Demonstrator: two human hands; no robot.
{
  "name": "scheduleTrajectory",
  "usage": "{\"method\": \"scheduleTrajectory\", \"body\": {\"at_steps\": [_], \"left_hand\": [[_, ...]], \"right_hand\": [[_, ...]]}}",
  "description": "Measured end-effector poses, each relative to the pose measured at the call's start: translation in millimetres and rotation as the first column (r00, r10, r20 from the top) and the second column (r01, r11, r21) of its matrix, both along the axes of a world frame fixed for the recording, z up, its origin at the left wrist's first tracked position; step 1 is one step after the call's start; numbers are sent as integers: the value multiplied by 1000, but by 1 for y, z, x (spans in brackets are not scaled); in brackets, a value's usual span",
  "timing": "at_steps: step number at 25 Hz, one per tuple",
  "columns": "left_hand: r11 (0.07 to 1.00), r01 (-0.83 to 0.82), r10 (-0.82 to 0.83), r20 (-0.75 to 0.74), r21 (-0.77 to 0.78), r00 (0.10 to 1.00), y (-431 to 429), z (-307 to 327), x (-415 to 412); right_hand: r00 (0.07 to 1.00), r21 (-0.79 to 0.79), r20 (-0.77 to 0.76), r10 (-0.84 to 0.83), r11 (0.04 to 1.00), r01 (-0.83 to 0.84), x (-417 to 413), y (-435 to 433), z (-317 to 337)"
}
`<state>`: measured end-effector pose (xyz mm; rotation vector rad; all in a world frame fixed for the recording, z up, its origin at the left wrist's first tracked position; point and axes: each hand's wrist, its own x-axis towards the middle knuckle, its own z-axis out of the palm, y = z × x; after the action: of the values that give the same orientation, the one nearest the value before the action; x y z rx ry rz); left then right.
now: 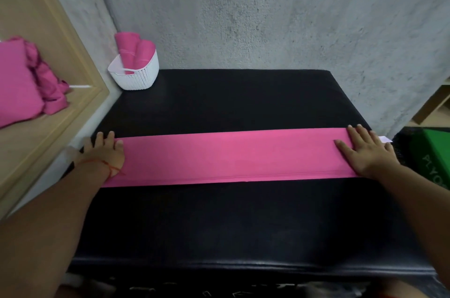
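A home or spa linen corner: padded bench (219, 103), rough grey wall (267, 17) at 12 o'clock, white basket (138, 77) of rolled towels (136, 51) at 11, wooden shelf (29, 144) at 9.

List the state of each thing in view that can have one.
Cloth: folded into a long strip, lying flat across the table.
Left hand: open, flat on the cloth's left end.
Right hand: open, fingers spread, pressing the right end.
Basket: upright, at the table's back left corner.
Rolls: two, rolled up, standing in the basket.
Pile: crumpled, unfolded, on the shelf.
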<state>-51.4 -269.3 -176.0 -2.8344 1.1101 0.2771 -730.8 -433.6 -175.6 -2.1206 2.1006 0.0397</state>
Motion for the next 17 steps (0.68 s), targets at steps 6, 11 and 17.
{"method": "scheduleTrajectory", "body": {"at_steps": [6,11,17], "left_hand": [[942,300,-279,143,-151,949,-41,21,-153],[710,665,-694,-74,-232,716,-51,8,-296],[760,623,-625,58,-185,779,-28,-6,-196]], "right_hand": [[990,-63,-92,107,992,-113,72,17,33],[854,-22,96,511,859,-512,202,58,18],[924,-50,71,376,926,-373,130,29,6]]}}
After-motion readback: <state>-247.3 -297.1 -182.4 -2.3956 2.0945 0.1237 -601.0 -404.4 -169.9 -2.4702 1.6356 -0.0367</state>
